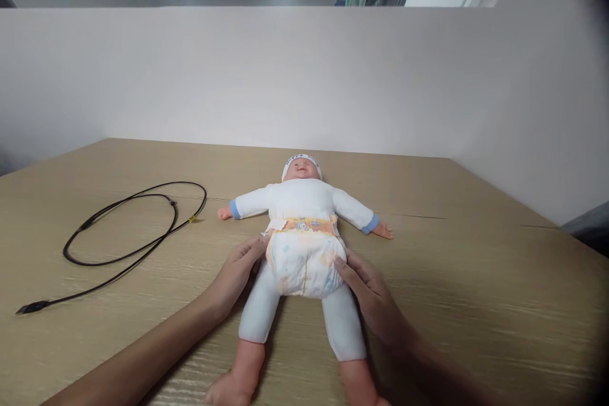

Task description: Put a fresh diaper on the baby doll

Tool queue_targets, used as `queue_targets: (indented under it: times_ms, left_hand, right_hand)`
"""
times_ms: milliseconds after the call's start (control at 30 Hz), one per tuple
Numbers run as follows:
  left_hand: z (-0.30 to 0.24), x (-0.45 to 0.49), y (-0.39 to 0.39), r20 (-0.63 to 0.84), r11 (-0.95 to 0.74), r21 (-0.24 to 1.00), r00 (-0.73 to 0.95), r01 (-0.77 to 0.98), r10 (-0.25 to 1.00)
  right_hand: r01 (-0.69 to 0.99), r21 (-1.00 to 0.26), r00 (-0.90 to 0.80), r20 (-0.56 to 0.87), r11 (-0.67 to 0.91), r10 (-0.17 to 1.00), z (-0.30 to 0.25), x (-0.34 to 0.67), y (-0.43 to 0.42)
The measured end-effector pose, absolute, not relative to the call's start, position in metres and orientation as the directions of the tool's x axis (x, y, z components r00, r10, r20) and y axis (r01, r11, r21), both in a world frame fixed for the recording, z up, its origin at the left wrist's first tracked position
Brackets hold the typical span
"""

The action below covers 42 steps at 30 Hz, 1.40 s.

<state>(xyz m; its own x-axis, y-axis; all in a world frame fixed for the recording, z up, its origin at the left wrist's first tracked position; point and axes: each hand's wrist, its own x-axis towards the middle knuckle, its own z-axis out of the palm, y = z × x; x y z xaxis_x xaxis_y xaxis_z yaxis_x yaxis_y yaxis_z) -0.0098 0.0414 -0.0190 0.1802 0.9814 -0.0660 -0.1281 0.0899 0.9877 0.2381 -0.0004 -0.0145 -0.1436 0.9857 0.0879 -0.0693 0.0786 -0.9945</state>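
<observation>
A baby doll (304,196) in a white suit with blue cuffs lies on its back, head away from me and arms spread. Around its hips sits a white diaper (304,263) with an orange printed waistband; a whitish tab shows at the waistband's left end. My left hand (242,266) pinches the diaper's left side edge just below that tab. On the other side, my right hand (368,288) has its thumb on the diaper's front near the leg opening, the fingers curled behind the edge. The doll's feet are partly cut off by the bottom of the view.
A loosely coiled black cable (137,247) lies on the wooden table (476,304) to the left, its plug end toward me. Behind the table stands a pale partition (285,76), which continues along the right side.
</observation>
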Motion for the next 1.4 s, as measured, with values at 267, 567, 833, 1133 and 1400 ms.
queue_targets:
  times_ms: [267,567,833,1133,1400]
  left_hand:
    - [-0.024,-0.016,0.043,-0.029,0.047,0.995,0.183,-0.093,0.983]
    - [-0.016,-0.022,0.041,0.212,-0.222,0.966,0.089,0.130,0.973]
    - [-0.021,-0.029,0.054,0.343,-0.339,0.918,0.017,0.204,0.939]
    - [-0.029,-0.024,0.058,0.310,-0.328,0.932,0.125,0.157,0.942]
    - [-0.039,-0.025,0.060,0.269,-0.302,0.937,0.188,0.177,0.945]
  right_hand:
    - [0.013,-0.997,-0.056,0.077,0.078,0.995,-0.022,0.243,-0.006]
    - [0.261,-0.953,0.142,0.198,0.156,0.970,-0.011,0.249,-0.005]
    - [0.449,-0.854,0.235,0.395,0.261,0.888,-0.018,0.268,0.018]
    - [0.599,-0.653,-0.088,0.523,0.464,0.848,-0.020,0.264,0.013]
    - [0.666,-0.539,-0.155,0.575,0.515,0.803,-0.024,0.268,0.014]
